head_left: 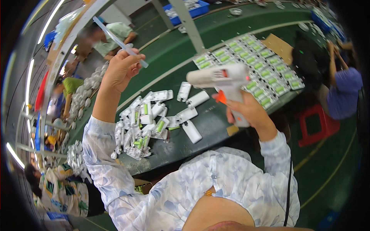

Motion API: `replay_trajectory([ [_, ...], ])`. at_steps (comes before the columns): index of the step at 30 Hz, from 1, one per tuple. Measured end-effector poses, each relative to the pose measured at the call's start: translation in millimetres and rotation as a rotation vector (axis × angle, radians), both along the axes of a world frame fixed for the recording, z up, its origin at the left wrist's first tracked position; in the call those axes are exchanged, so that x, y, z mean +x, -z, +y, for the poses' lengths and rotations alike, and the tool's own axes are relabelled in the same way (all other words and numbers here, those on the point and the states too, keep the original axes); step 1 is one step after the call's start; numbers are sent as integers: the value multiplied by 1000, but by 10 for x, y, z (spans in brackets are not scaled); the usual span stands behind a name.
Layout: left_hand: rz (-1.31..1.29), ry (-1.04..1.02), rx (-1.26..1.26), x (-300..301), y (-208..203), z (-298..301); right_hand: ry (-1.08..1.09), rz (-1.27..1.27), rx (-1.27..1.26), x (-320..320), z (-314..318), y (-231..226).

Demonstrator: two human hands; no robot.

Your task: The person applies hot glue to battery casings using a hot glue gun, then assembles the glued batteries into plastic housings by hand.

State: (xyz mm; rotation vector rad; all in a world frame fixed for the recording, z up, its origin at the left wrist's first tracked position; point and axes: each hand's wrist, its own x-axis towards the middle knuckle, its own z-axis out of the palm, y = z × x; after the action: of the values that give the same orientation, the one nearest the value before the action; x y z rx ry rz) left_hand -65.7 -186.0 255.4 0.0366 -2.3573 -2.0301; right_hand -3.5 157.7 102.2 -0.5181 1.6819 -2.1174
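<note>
My right hand [246, 109] is wrapped round the handle of a white hot glue gun [219, 76] with an orange trigger, held above the table with its body pointing left. Raised at the upper left, my left hand [122, 69] pinches a long, translucent bluish glue stick [110, 34], which slants across the fingers. Below and between my hands lies a loose pile of white plastic housings [148, 119], several with green cells in them. A few single white housings [191, 132] lie nearer to the glue gun.
Rows of white housings with green cells [262, 73] cover the table's far right, beside a cardboard piece [278, 47]. A metal post [187, 25] rises behind the dark green table [173, 152]. A red stool [318, 125] and a seated person [345, 92] are at right; a black cable [289, 184] hangs by my right arm.
</note>
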Motion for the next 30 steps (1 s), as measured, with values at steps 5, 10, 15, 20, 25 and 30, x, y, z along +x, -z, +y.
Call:
replay_trajectory([
  [5,138,413,16,315,-46,860,49,-5,211,-27,-267,-30],
  [10,588,562,-308,439,136,1201,40,66,353,3,-404,-132],
  [15,799,466,-833,511,112,1133,42,124,416,19,-458,-189],
  [20,1071,387,-1085,428,246,1257,75,209,390,-50,-445,-124],
  [25,692,410,-927,377,229,1215,92,135,441,-23,-431,-250],
  [30,1222,565,-850,545,102,1409,102,214,411,-47,-366,-138],
])
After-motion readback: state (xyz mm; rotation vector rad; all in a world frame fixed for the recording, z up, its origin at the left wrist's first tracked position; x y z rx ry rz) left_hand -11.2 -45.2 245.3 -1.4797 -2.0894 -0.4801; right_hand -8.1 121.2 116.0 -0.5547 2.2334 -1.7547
